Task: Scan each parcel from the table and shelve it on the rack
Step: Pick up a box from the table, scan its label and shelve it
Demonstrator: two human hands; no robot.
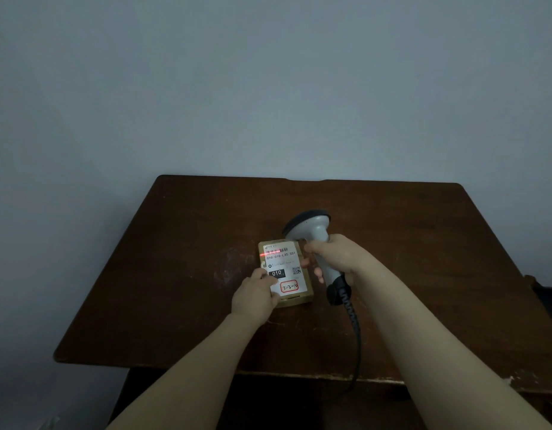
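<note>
Parcel [297,301]: small brown box, lying flat on the table [181,274], slightly toward 6 o'clock from the tabletop's middle, long side running 12 to 6.

Label [284,262]: white, covering most of the top face. Barcode at the 12 o'clock end, "010" on a black patch midway, a QR code at 3 o'clock, a handwritten note ringed in red at 5 o'clock (seems to read "3-2-", last mark unclear).

Red line [270,253]: thin glowing stripe across the barcode, running 9 to 3, spilling onto bare cardboard at the 9 o'clock side.

Left hand [254,297]: at the parcel's 7 o'clock corner, curled over it, thumb pressed on the label. Holds the box, fingers not spread.

Right hand [336,256]: at 3 o'clock of the parcel, wrapped tight round the scanner's handle, fingertips showing on the side facing the box.

Scanner [311,231]: pale grey, pistol-shaped, dark-rimmed head raised at 1 o'clock of the parcel and turned down toward the barcode. Contact with the box impossible to tell.

Cable [355,330]: black, coiled just below the handle's base, trailing toward 6 o'clock and over the table's near edge.

Table: dark brown wood, scuffed around the parcel, chipped pale along the 6 o'clock edge.

Wall [268,88]: plain grey-blue, behind the table at 12 o'clock.
</note>
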